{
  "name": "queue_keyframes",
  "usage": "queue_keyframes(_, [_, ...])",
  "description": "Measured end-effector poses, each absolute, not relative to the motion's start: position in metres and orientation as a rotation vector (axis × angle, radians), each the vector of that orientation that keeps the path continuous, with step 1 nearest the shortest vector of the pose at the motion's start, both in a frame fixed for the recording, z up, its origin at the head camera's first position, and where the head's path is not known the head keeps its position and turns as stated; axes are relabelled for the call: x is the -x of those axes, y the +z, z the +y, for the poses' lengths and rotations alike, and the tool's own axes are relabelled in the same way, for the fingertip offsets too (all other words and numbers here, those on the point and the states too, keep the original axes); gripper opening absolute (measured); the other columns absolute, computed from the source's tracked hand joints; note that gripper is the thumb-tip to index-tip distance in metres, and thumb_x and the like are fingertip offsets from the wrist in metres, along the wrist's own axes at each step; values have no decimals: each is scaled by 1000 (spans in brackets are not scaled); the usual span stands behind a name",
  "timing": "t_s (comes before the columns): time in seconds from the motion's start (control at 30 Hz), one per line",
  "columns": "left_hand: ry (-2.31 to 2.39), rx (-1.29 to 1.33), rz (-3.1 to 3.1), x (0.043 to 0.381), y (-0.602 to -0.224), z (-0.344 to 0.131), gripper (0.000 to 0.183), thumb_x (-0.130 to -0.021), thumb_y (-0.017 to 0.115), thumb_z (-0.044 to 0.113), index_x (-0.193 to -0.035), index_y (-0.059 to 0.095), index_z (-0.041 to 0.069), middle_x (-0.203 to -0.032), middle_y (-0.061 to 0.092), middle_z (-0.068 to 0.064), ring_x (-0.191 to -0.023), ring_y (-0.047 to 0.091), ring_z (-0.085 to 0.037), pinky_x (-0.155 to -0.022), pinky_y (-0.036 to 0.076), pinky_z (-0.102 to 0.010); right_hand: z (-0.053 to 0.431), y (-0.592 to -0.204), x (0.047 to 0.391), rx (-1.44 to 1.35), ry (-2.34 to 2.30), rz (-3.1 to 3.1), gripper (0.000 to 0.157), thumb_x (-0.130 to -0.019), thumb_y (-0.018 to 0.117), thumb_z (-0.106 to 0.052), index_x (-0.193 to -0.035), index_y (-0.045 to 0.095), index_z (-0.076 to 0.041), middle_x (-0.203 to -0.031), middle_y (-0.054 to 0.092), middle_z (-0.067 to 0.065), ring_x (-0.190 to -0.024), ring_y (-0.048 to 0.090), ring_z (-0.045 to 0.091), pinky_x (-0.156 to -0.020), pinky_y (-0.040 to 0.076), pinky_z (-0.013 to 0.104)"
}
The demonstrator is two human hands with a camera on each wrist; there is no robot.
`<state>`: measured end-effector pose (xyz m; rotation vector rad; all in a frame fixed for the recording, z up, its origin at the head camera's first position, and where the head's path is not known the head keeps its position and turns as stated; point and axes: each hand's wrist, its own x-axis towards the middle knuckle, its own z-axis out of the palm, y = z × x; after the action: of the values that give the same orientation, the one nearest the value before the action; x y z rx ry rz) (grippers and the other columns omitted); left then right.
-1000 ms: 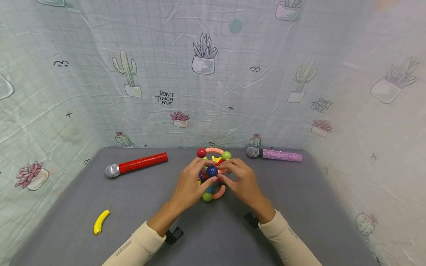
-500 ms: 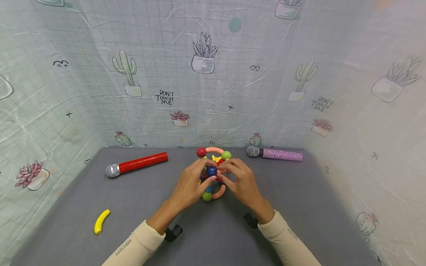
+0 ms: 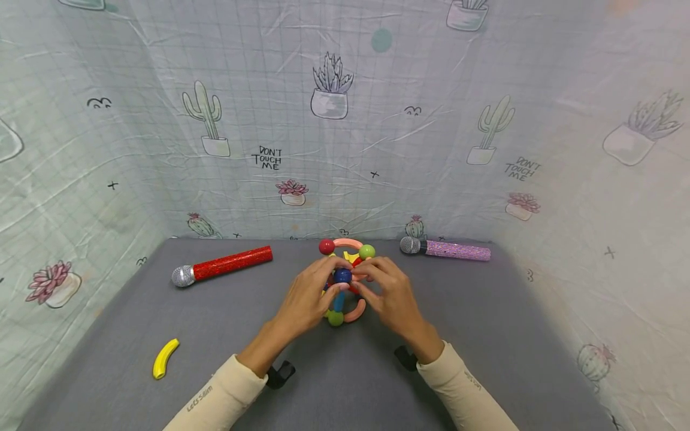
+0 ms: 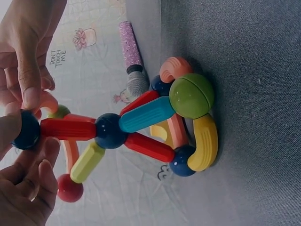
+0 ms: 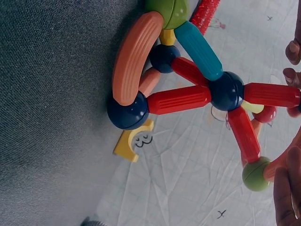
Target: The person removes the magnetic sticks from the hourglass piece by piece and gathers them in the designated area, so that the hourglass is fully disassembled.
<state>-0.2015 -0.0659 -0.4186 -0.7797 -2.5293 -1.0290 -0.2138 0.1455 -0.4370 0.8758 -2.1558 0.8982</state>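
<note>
This looks like a small curtained booth set up for handling things, though whether it stands in a home, a lab or a studio cannot be told. A pale, creased curtain (image 3: pixel 345 149) hangs at the back and along both sides, printed with potted cacti and the words "DON'T TOUCH ME". It encloses a tabletop (image 3: pixel 496 359) with a grey, woven-looking surface. A building toy (image 4: pixel 111 131) of coloured balls and sticks, a red microphone (image 3: pixel 229 264) and a purple microphone (image 3: pixel 455 250) lend it a playroom look.
</note>
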Motion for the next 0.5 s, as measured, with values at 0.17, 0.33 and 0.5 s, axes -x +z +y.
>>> queue_keyframes(0.17, [-1043,813,-2537,203,-418,-68,30,-102,71,20,-131,65,19,-126,70,3,-103,63,-15,-87,59,-39,146,-438,214,-881,898,-2155,22,-88,88,-11,-108,79,-12,-109,74,3,-95,66,18,-75,58,34])
queue_keyframes(0.33, [-1181,795,-2523,206,-417,-71,31,-102,69,20,-133,63,20,-122,69,2,-102,58,-15,-82,56,-36,145,-438,215,-873,902,-2161,22,-87,88,-11,-108,80,-11,-109,74,2,-96,67,18,-78,61,34])
queue_keyframes(0.5, [-1292,711,-2450,210,-414,-82,34,-101,71,19,-135,63,20,-115,69,0,-99,59,-19,-71,50,-28,144,-437,214,-861,894,-2164,25,-86,90,-12,-108,80,-10,-109,74,1,-95,67,17,-78,60,33])
